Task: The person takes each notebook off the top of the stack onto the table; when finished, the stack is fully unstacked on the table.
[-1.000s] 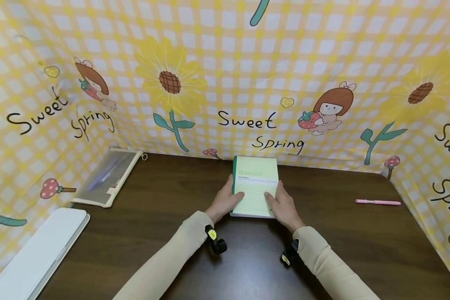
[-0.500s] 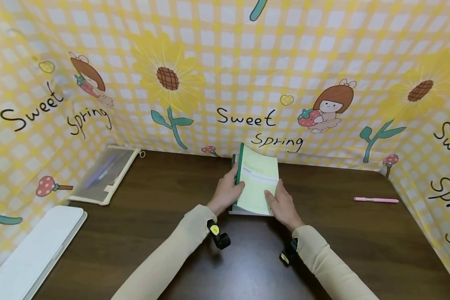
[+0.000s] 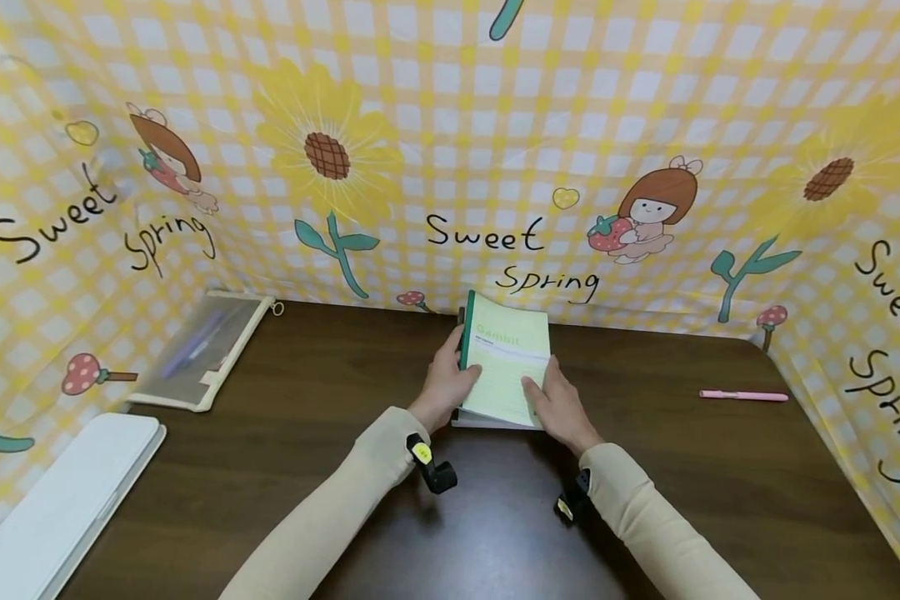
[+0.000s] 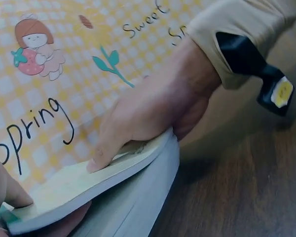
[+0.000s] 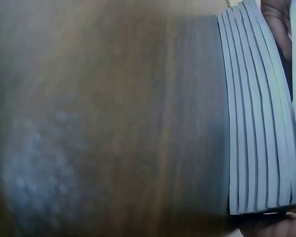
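A pale green notebook [image 3: 508,350] with a dark green spine lies on top of a stack of notebooks [image 5: 256,123] at the table's far side. My left hand [image 3: 442,385] pinches its spine side, thumb on the cover and fingers beneath, and that side is raised off the stack. On the other side, my right hand [image 3: 564,408] holds the right edge, its thumb on the cover. In the left wrist view the notebook [image 4: 64,185] bends up from the pages below, near the right hand [image 4: 143,111]. How far the right fingers reach round the stack is hidden.
A mesh zip pouch [image 3: 202,350] with pens inside lies at the back left. Nearer on that side is a white flat case [image 3: 67,500]. To the right is a pink pen [image 3: 744,396]. Patterned cloth [image 3: 450,150] walls in the dark wood table [image 3: 645,492].
The top notebook lay flat on the stack a second ago. Its left side has been lifted by my left hand, then lowered slightly. The right hand keeps its hold on the right edge.
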Motion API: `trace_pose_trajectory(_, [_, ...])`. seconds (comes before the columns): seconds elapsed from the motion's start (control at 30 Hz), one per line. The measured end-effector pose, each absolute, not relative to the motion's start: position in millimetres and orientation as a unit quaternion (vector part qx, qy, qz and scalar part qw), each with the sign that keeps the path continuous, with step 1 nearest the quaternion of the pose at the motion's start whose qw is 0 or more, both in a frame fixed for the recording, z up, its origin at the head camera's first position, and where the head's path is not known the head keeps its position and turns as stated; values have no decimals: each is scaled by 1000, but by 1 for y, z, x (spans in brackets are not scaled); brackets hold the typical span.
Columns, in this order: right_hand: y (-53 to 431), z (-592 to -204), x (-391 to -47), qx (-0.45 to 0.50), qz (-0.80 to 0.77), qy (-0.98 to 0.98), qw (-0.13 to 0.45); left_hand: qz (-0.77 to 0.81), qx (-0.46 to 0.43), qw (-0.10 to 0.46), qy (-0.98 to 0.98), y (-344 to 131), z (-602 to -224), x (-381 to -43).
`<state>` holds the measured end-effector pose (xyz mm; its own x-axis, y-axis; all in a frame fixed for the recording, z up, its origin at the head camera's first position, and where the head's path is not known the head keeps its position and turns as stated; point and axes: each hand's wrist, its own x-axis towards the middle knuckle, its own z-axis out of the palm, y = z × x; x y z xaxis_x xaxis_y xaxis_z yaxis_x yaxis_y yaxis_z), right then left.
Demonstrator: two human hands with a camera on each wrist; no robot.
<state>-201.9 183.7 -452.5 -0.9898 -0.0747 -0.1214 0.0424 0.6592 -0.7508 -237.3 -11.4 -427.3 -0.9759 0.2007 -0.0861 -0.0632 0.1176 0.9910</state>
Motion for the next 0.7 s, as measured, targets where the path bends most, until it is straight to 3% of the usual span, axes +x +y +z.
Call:
trace_pose_trajectory(0.27, [172,-451,-207,-26,-393,915,82,709,-8,78,701,-60,-412,-238])
trace_pose_trajectory(0.5, [176,-449,-205,-35,-382,919,89,701,-22,77,709,-153,-389,-225])
trace_pose_trajectory(0.7, [186,-447,-202,-37,-373,923,92,651,-38,70,755,-230,-393,-208])
